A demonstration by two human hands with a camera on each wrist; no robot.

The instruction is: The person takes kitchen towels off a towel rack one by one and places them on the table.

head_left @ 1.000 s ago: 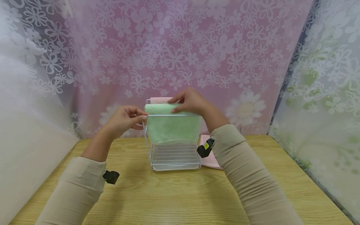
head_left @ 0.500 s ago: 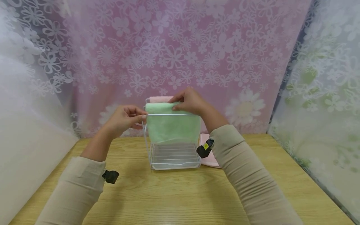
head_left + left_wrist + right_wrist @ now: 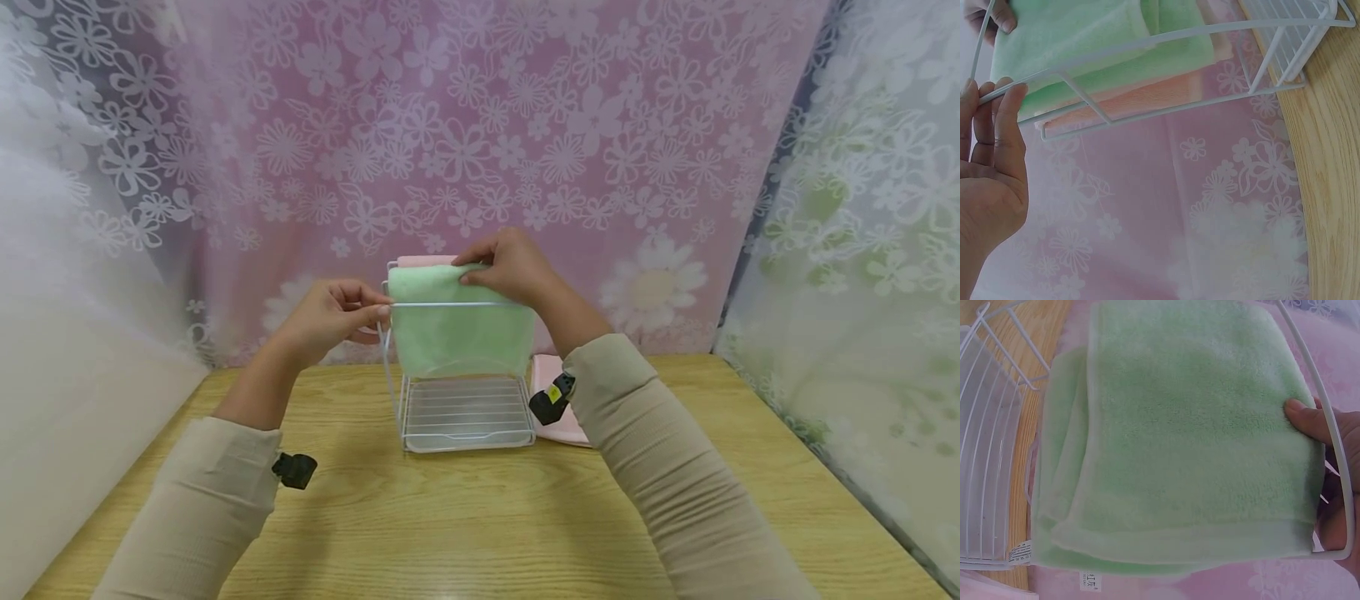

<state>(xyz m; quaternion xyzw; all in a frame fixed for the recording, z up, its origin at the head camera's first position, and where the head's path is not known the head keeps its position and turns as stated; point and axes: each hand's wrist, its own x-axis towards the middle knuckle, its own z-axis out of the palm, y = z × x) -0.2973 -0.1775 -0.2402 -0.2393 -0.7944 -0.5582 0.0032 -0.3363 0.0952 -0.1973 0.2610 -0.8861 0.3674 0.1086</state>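
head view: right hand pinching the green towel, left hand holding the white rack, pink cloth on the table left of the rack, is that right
Wrong side: the head view shows the pink cloth on the table to the right of the white rack. The rest of your statement stands.

The head camera looks forward and down over the worktop (image 3: 420, 533), far enough back to take in its far edge and both side edges. The left wrist camera (image 3: 295, 471) faces toward that far edge from close to the white wire rack (image 3: 1204, 30), turned so the worktop lies at picture right. The right wrist camera (image 3: 551, 400) looks closely at the green towel (image 3: 1191, 431), worktop at picture left. All 3 views share rack, towel and the pink curtain (image 3: 480, 108) behind.
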